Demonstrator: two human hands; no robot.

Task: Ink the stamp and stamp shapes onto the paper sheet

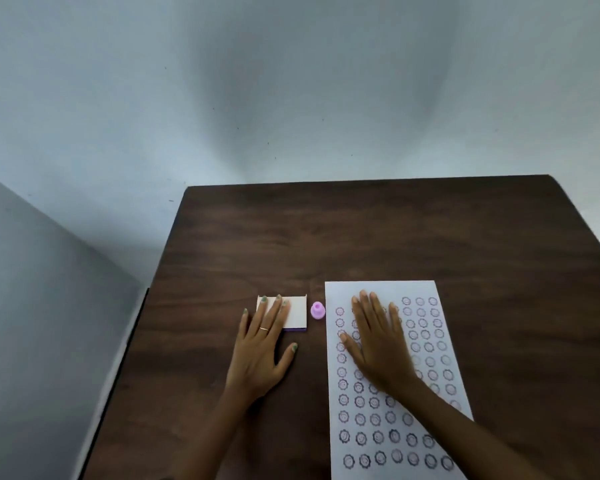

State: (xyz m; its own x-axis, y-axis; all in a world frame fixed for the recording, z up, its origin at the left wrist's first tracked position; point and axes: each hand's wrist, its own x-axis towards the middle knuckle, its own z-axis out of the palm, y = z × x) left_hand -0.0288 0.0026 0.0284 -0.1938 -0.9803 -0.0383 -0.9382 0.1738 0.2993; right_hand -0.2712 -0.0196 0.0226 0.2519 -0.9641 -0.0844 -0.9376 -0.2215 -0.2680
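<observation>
A white paper sheet point(426, 403) lies on the dark wooden table point(361, 230), covered with rows of round purple stamped faces. My right hand point(378, 341) rests flat on its upper left part, fingers spread, holding nothing. A small pink stamp point(317, 310) stands upright just left of the sheet's top corner, untouched. To the stamp's left lies the ink pad point(297, 315), a white lidded box with a purple base edge. My left hand point(262, 344) lies flat with its fingertips on the pad's left half and its palm on the table.
A pale wall stands behind the table and at the left. The table's left edge point(132, 341) runs close beside my left hand. Bare tabletop stretches beyond the sheet and to its right.
</observation>
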